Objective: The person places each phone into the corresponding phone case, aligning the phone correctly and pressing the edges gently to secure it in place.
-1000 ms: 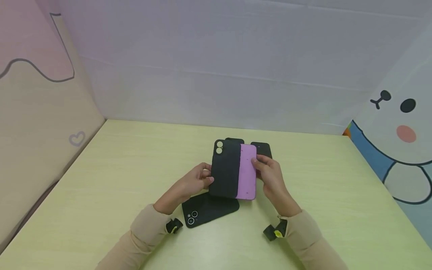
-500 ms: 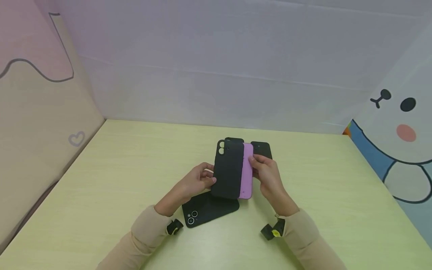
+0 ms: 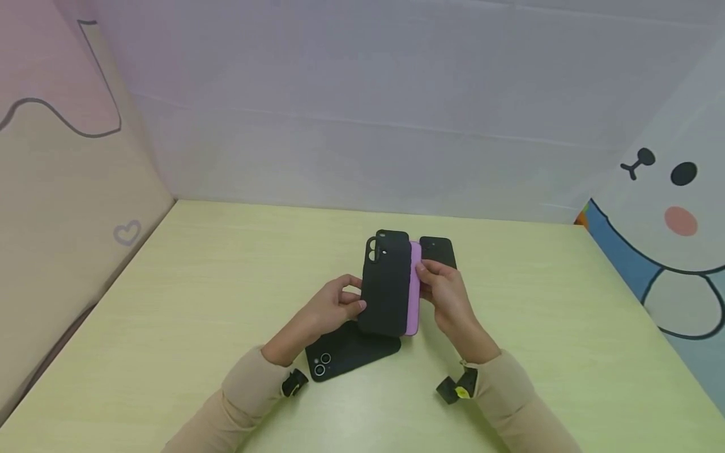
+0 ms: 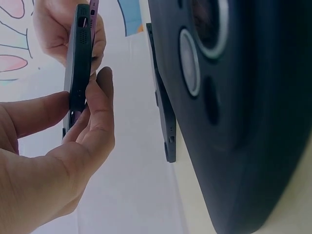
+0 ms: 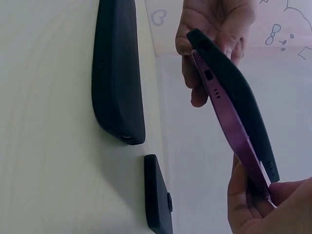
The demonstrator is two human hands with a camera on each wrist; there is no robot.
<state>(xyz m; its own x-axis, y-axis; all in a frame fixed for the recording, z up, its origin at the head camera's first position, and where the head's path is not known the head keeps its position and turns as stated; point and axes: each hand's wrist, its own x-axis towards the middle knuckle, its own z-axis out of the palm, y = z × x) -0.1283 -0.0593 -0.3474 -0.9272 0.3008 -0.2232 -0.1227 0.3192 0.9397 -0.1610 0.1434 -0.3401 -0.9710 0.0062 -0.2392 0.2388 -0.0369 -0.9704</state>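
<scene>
A black phone case [image 3: 385, 296] with two round camera holes is held up over the table, its left edge pinched by my left hand [image 3: 328, 305]. My right hand [image 3: 447, 292] pinches the right edge of a purple phone [image 3: 414, 308], which lies mostly behind the case. In the right wrist view the purple phone [image 5: 226, 109] sits against the inside of the black case [image 5: 243, 95], close at one end and slightly apart towards my right fingers. A black phone [image 3: 354, 352] with two ringed lenses lies on the table just below, partly covered.
Another black phone [image 3: 437, 250] lies behind my right hand. The top of one more black phone-shaped thing [image 3: 393, 234] shows behind the case. The pale table [image 3: 226, 270] meets a white wall sheet [image 3: 340, 163] at the back.
The case has shifted right and the purple phone a little left, so a narrower purple strip shows. Both hands have come slightly closer together, keeping their holds.
</scene>
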